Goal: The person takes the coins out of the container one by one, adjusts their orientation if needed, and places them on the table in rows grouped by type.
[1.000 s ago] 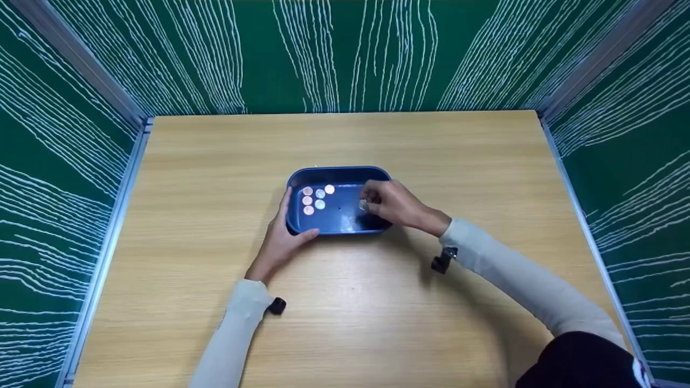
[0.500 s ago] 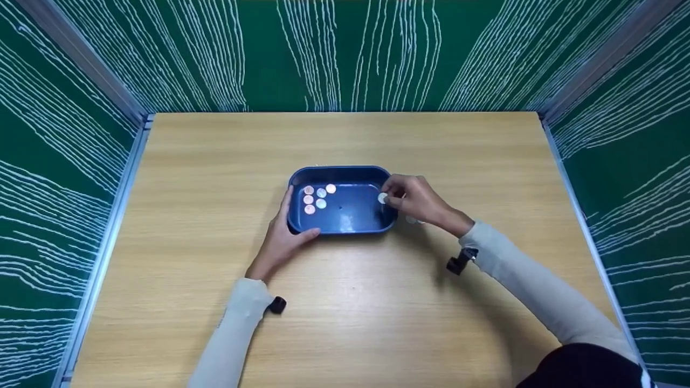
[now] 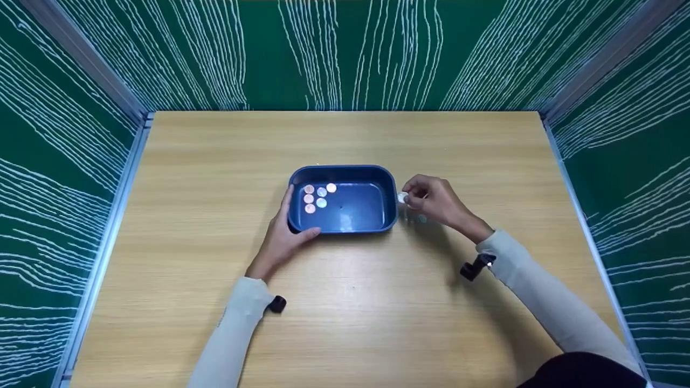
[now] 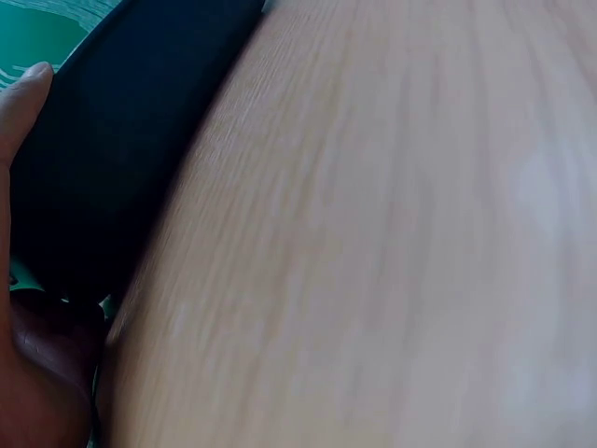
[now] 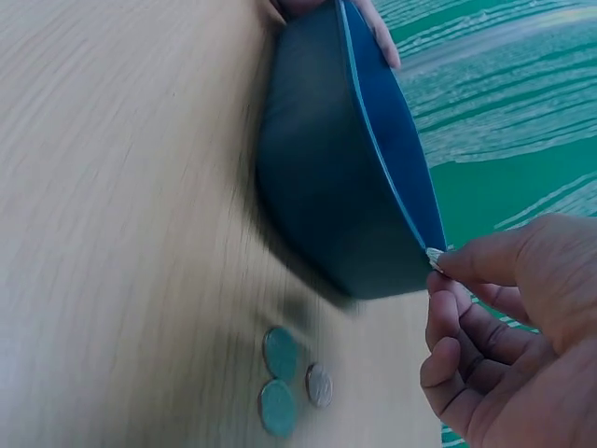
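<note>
A dark blue plastic box (image 3: 358,211) with rounded corners sits on the table. My left hand (image 3: 282,240) holds its near left corner, thumb over the front rim and fingers along the left wall; the left wrist view shows the thumb (image 4: 23,105) against the box's outer wall. Several copper and silver coins (image 3: 309,199) lie flat inside, toward the left. Just outside the right rim, my right hand (image 3: 437,202) pinches a silver coin (image 3: 402,197) between thumb and forefinger. Beneath this hand, three coins (image 5: 280,353) lie on the table, best seen in the right wrist view.
The wooden table (image 3: 345,323) spreads around the box on all sides. Green panels (image 3: 377,54) with white wavy lines enclose it at the back and both sides, framed by metal posts.
My right hand has moved right, carrying the silver coin from inside the box over the right rim to outside it. My left hand and the box stay in place.
</note>
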### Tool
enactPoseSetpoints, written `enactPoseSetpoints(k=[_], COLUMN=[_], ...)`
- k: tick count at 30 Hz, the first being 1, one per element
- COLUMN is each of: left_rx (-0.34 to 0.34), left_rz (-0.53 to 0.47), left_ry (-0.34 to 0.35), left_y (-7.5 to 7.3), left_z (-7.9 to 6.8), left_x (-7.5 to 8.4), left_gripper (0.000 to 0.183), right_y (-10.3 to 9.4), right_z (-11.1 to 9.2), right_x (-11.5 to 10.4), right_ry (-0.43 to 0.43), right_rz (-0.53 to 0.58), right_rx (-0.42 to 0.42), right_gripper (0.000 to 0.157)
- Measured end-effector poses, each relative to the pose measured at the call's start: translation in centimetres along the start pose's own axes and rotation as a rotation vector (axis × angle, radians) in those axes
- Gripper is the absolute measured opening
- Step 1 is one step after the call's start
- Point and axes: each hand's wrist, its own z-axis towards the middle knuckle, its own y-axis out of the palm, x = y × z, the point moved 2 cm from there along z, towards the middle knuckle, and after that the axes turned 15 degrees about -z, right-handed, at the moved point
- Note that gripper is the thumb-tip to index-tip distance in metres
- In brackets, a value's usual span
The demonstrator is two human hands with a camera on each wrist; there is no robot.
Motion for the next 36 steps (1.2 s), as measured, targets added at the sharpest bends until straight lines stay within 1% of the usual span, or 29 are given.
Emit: enactPoseSetpoints(k=[9, 15, 21, 31, 36], left_rx=[0.005, 0.006, 0.018, 0.023, 0.015], left_rz=[-0.001, -0.006, 0.011, 0.011, 0.006], left_ry=[-0.002, -0.001, -0.011, -0.038, -0.039], left_y=[0.0, 0.0, 0.0, 0.1, 0.1], left_z=[0.0, 0.0, -0.2, -0.2, -0.2], left_x=[0.1, 0.0, 0.1, 0.2, 0.2], left_gripper=[0.119, 0.120, 0.119, 0.119, 0.119], right_y=[0.2, 0.0, 0.1, 0.5, 0.5], right_z=[-1.4, -2.4, -3.3, -4.4, -4.9], right_x=[2.9, 4.3, 5.6, 7.3, 7.6], right_ry=[0.059, 0.098, 0.135, 0.199, 0.196], right_rz=[-0.003, -0.006, 0.002, 0.038, 0.030], right_rx=[0.010, 0.038, 0.049, 0.030, 0.040], right_gripper=[0.012, 0.011, 0.012, 0.010, 0.011])
